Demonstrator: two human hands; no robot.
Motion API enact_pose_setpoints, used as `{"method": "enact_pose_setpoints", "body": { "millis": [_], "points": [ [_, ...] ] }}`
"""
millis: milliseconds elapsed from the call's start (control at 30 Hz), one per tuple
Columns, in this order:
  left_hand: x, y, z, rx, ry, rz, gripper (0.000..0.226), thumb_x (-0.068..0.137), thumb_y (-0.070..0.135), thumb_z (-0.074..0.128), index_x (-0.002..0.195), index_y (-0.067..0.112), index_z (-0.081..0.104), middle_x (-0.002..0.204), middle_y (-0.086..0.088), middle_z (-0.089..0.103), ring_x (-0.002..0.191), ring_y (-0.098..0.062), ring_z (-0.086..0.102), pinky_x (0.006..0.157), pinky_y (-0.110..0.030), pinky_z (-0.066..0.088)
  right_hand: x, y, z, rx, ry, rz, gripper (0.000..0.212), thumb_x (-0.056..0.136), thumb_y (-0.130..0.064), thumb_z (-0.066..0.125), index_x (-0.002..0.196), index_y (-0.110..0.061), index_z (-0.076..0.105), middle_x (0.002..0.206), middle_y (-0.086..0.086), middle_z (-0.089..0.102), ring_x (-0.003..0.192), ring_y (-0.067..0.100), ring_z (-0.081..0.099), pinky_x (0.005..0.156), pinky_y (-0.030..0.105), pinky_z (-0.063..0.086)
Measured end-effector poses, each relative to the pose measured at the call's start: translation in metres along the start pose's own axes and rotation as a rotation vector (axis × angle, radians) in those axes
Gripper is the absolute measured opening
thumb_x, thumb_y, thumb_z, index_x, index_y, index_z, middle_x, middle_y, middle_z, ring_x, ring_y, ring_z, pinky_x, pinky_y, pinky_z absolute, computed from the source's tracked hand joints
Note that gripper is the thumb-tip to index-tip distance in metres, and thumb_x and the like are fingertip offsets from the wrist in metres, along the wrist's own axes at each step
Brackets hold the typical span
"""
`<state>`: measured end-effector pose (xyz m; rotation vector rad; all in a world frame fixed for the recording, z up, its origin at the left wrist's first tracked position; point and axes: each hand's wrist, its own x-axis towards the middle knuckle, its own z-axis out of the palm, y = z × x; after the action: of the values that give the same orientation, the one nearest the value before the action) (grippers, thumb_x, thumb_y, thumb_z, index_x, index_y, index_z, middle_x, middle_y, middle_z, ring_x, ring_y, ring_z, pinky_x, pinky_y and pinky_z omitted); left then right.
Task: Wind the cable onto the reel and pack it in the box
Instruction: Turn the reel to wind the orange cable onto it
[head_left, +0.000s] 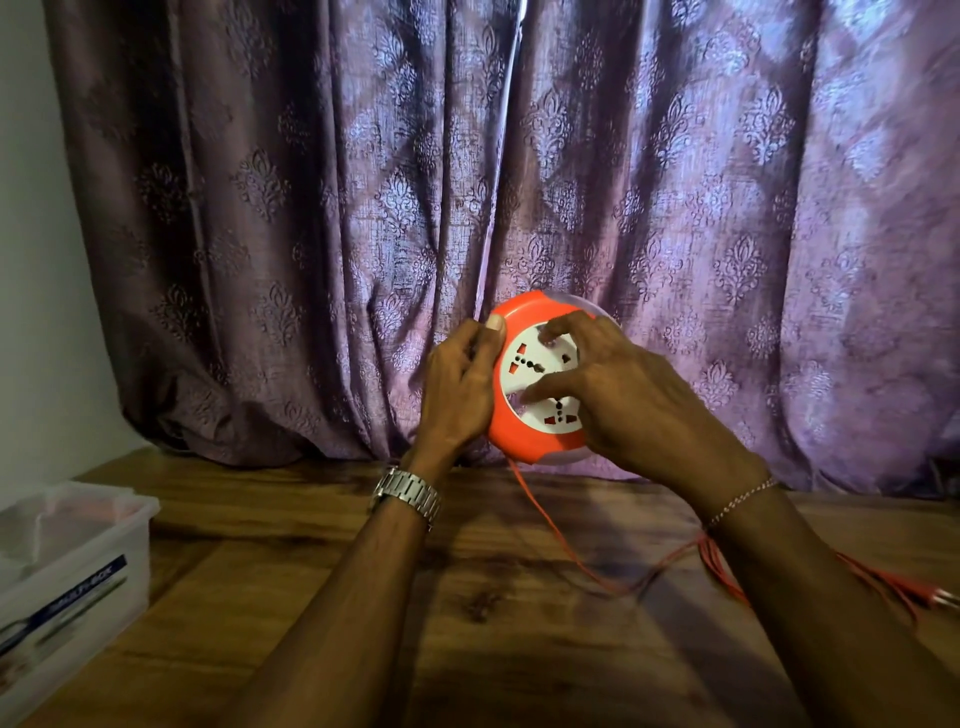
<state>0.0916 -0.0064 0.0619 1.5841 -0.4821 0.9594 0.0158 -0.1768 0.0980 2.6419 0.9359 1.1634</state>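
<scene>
A: Where is the reel (540, 379) held?

B: It is held above the wooden table (467, 623), in front of the purple curtain (571, 156). Its white socket face is turned toward the camera, so the axis points from the curtain to the person.

A: How is it grasped?

B: The left rim is gripped by the left hand (460, 387), thumb on the orange edge. The white face is touched by the curled fingers of the right hand (621, 395).

A: And the cable (571, 556)?

B: It hangs from the bottom of the reel and is laid on the table toward the right. A plastic box (67, 561) is seen far left of the reel.
</scene>
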Motion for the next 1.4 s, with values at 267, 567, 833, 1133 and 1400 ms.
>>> {"method": "enact_pose_setpoints", "body": {
  "millis": [267, 567, 833, 1133, 1400],
  "points": [
    [-0.001, -0.001, 0.000, 0.021, 0.005, 0.000, 0.041, 0.104, 0.037, 0.053, 0.067, 0.020, 0.045, 0.062, 0.000, 0.050, 0.063, -0.014, 0.043, 0.060, -0.038, 0.036, -0.002, -0.002, 0.004, -0.068, 0.075, 0.057, 0.049, 0.069, -0.037, 0.041, 0.108, -0.053, 0.065, 0.120, 0.002, 0.055, 0.107, 0.027, 0.055, 0.069, 0.038, 0.049],
    [0.000, 0.001, 0.001, -0.015, -0.002, -0.015, 0.043, 0.099, 0.043, 0.051, 0.063, 0.020, 0.043, 0.059, 0.003, 0.049, 0.062, -0.015, 0.042, 0.060, -0.046, 0.038, 0.000, 0.000, 0.016, -0.024, 0.290, 0.351, 0.061, 0.067, -0.076, 0.054, 0.118, -0.043, 0.063, 0.086, 0.005, 0.074, 0.081, 0.034, 0.066, 0.064, 0.035, 0.050],
    [-0.001, -0.003, 0.003, -0.010, -0.012, -0.031, 0.044, 0.097, 0.050, 0.051, 0.066, 0.020, 0.047, 0.062, -0.008, 0.055, 0.063, -0.016, 0.047, 0.060, -0.046, 0.042, 0.001, 0.001, 0.004, 0.007, 0.218, 0.270, 0.028, 0.085, -0.042, 0.060, 0.108, -0.030, 0.070, 0.092, -0.001, 0.072, 0.091, 0.029, 0.064, 0.069, 0.038, 0.053],
    [0.000, -0.003, 0.002, -0.038, -0.011, -0.024, 0.041, 0.098, 0.047, 0.052, 0.067, 0.021, 0.049, 0.066, -0.005, 0.058, 0.066, -0.016, 0.050, 0.062, -0.047, 0.045, 0.001, 0.000, 0.001, 0.069, -0.025, 0.065, 0.049, 0.072, -0.015, 0.072, 0.107, -0.049, 0.067, 0.132, 0.003, 0.048, 0.126, 0.026, 0.041, 0.081, 0.035, 0.045],
    [0.001, -0.004, 0.001, -0.003, 0.000, -0.010, 0.040, 0.098, 0.047, 0.052, 0.061, 0.034, 0.052, 0.054, 0.013, 0.052, 0.058, -0.007, 0.042, 0.058, -0.034, 0.037, -0.003, -0.003, 0.005, -0.097, 0.104, 0.157, 0.054, 0.070, -0.033, 0.064, 0.118, -0.057, 0.057, 0.109, 0.001, 0.055, 0.106, 0.025, 0.054, 0.065, 0.034, 0.045]
  ]
}}
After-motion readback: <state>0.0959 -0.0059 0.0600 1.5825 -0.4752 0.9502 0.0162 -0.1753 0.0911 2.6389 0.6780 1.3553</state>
